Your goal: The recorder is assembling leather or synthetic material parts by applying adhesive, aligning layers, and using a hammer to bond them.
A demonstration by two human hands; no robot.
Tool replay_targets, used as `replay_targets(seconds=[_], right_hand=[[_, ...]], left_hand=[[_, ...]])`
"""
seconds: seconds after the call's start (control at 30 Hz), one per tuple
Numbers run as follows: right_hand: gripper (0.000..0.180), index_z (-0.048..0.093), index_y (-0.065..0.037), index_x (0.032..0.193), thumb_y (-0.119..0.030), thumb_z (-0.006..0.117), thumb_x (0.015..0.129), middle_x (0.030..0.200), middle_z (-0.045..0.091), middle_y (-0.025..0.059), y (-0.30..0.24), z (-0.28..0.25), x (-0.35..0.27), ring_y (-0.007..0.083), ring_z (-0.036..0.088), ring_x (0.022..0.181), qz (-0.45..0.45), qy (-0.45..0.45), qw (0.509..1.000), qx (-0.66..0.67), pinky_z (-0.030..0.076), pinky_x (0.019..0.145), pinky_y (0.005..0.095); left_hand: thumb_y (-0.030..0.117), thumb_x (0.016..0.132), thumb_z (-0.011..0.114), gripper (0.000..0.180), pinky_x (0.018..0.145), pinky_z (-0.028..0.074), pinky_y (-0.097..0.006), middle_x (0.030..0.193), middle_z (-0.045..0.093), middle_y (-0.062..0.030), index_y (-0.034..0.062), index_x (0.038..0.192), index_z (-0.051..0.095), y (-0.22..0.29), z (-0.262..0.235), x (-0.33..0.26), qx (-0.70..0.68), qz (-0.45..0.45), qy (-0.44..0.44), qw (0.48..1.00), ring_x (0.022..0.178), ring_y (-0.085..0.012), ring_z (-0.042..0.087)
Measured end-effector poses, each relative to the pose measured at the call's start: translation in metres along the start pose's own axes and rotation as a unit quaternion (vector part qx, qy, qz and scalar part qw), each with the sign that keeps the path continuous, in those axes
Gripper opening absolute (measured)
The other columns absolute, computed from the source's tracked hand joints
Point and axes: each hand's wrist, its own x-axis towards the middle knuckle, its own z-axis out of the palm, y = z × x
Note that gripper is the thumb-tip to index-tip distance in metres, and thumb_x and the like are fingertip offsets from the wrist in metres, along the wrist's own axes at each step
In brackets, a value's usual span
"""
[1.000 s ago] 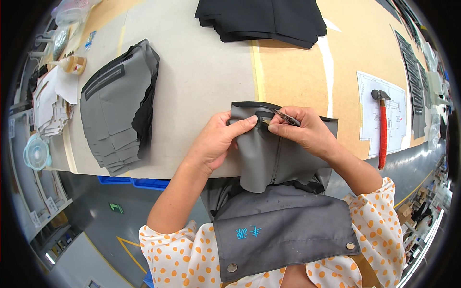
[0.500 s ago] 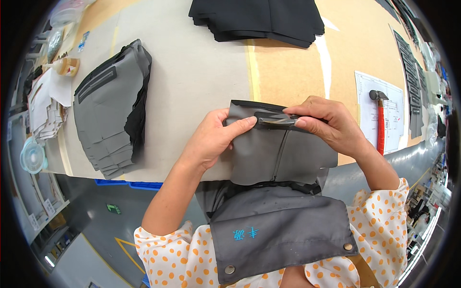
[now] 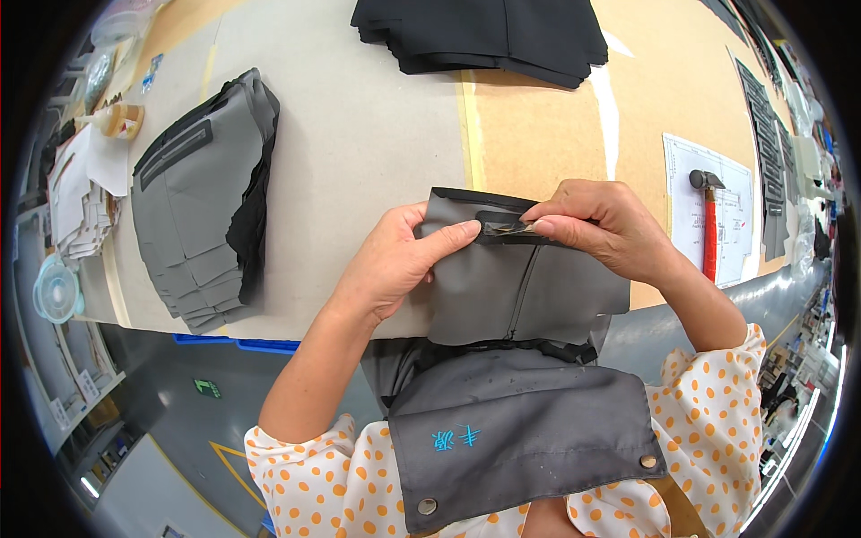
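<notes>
A grey fabric panel [image 3: 475, 296] with a dark upper edge and a seam down its middle lies at the table's front edge, partly overhanging it. My left hand [image 3: 395, 260] grips its upper left side, thumb on top and fingers underneath. Beside that thumb is a black-framed slot [image 3: 491, 218] in the panel. At the slot's right end, my right hand [image 3: 610, 229] has thumb and forefinger pinched on a shiny, film-like strip [image 3: 513, 229]. Those fingers cover part of the strip and the slot.
Grey panels [image 3: 193, 206] are stacked at the left, and black pieces [image 3: 484, 36] at the far middle. A red-handled hammer [image 3: 709, 224] rests on a printed sheet [image 3: 682, 179] at the right. Farther left are a glue bottle [image 3: 117, 120] and white cut pieces [image 3: 85, 193].
My right hand has shifted slightly left along the slot. Less of the shiny strip shows, and it looks crumpled now. My left hand stays in place on the panel.
</notes>
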Motion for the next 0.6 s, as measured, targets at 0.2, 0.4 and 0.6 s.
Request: replay_targets(seconds=[0.2, 0.4, 0.6], right_hand=[[0.027, 0.078, -0.001, 0.106, -0.026, 0.07, 0.098, 0.081, 0.068, 0.0073, 0.0002, -0.0012, -0.001, 0.0175, 0.062, 0.076, -0.02, 0.005, 0.999, -0.028, 0.048, 0.067, 0.0324], [0.027, 0.078, -0.002, 0.106, -0.027, 0.071, 0.098, 0.079, 0.067, 0.0072, 0.0023, 0.0004, -0.0003, 0.0173, 0.062, 0.074, -0.032, 0.007, 0.999, -0.031, 0.048, 0.066, 0.0321], [0.028, 0.078, -0.002, 0.106, -0.027, 0.071, 0.098, 0.078, 0.067, 0.0072, 0.0015, 0.0023, 0.0025, 0.0168, 0.061, 0.071, -0.034, -0.001, 0.999, -0.021, 0.047, 0.063, 0.0318]], left_hand=[[0.027, 0.09, 0.08, 0.031, 0.053, 0.042, -0.017, 0.087, 0.072, 0.0003, 0.0035, 0.107, 0.07, 0.0, 0.0, -0.0017, -0.005, 0.005, -0.004, 1.0, 0.069, -0.0021, 0.063], [0.025, 0.091, 0.079, 0.029, 0.056, 0.044, -0.017, 0.09, 0.073, 0.0002, 0.0037, 0.11, 0.071, 0.0051, 0.0045, -0.0028, -0.022, 0.003, -0.017, 1.0, 0.073, -0.0025, 0.064], [0.023, 0.092, 0.078, 0.03, 0.06, 0.048, -0.017, 0.093, 0.073, -0.0005, 0.0032, 0.112, 0.071, 0.0025, 0.0054, -0.0037, -0.042, 0.014, -0.025, 0.999, 0.076, -0.0032, 0.065]])
